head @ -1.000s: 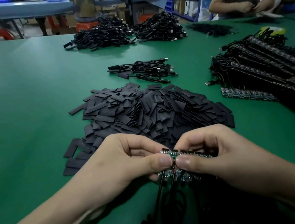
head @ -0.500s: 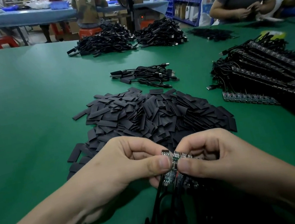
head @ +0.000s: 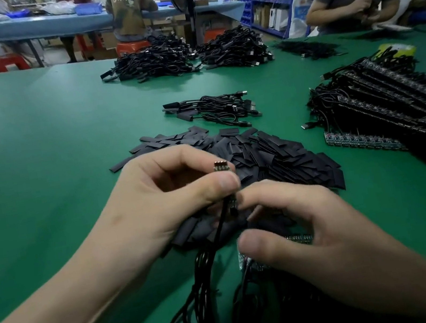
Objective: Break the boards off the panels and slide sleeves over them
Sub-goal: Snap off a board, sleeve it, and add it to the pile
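Green matting covers the wide workbench point(head: 33, 140), where a heap of flat black sleeves point(head: 276, 156) lies just beyond the person's hands. The left hand point(head: 172, 196) pinches a single small board point(head: 220, 166) between thumb and curled fingers, its gold contacts pointing up above the thumb, and a black cable point(head: 208, 260) hangs from its lower end in loops onto the table. The right hand point(head: 318, 242) hovers just beside it with fingers loosely spread and holding nothing, its forefinger tip close to the board's lower end; whether it touches cannot be told. A green panel strip point(head: 301, 239) lies beneath that hand. Stacked panels with cables point(head: 383, 110) sit well to the right.
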A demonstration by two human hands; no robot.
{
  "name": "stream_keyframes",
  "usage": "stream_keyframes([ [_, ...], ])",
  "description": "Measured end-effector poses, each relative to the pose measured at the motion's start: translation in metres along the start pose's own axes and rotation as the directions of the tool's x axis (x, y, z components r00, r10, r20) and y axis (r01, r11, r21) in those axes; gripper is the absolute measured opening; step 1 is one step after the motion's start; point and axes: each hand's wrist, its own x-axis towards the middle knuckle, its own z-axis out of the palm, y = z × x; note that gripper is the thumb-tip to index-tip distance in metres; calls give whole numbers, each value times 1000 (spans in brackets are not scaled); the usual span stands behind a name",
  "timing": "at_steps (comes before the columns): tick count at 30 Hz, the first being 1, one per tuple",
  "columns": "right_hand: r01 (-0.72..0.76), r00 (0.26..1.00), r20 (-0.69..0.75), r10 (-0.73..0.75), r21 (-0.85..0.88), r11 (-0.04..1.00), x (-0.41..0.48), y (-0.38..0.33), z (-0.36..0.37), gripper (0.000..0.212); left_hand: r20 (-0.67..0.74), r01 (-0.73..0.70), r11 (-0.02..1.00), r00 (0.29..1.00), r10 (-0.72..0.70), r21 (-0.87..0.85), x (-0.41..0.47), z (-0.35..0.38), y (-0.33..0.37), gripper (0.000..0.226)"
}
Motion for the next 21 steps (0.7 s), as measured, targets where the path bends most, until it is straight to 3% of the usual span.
stream_keyframes([
  [2, -57, 997, 73, 40, 246, 968, 2, -8, 5, 16, 13, -6, 1000, 1000, 6, -23, -2, 2, 0, 20],
  [5, -112, 993, 89, 76, 522, 846, 5, -14, 6, 17, 12, 39, 999, 999, -39, 15, -1, -4, -1, 53],
  [7, -108, 994, 66, 87, 676, 729, 8, -17, -2, 18, -99, 29, 958, 995, 0, 285, 5, -14, -11, 45],
  [8, -78, 996, 36, 76, 743, 665, 10, -17, -11, 19, -128, 1, 871, 989, 71, 492, 8, -21, -18, 35],
  [10, -10, 999, -19, 41, 793, 609, 14, -18, -38, 19, -43, -63, 567, 984, 172, 821, 8, -30, -27, 22],
  [11, 0, 999, -22, 27, 777, 630, 15, -19, -53, 20, 34, -102, 429, 986, 165, 897, 7, -32, -32, 22],
  [13, -30, 999, -7, 45, 651, 759, 16, -19, -78, 26, 139, -167, 282, 983, 119, 945, 3, -33, -41, 23],
  [17, -138, 989, -32, 143, 134, 981, 10, -3, -82, 41, 184, -207, 204, 975, 127, 957, 2, -30, -41, 25],
  [19, -198, 980, -14, 198, -76, 977, 7, 6, -67, 42, 184, -205, 180, 975, 126, 962, 3, -30, -41, 26],
  [21, -220, 976, -23, 219, -153, 963, 6, 15, -52, 30, 193, -213, 169, 973, 128, 962, 3, -29, -42, 24],
])
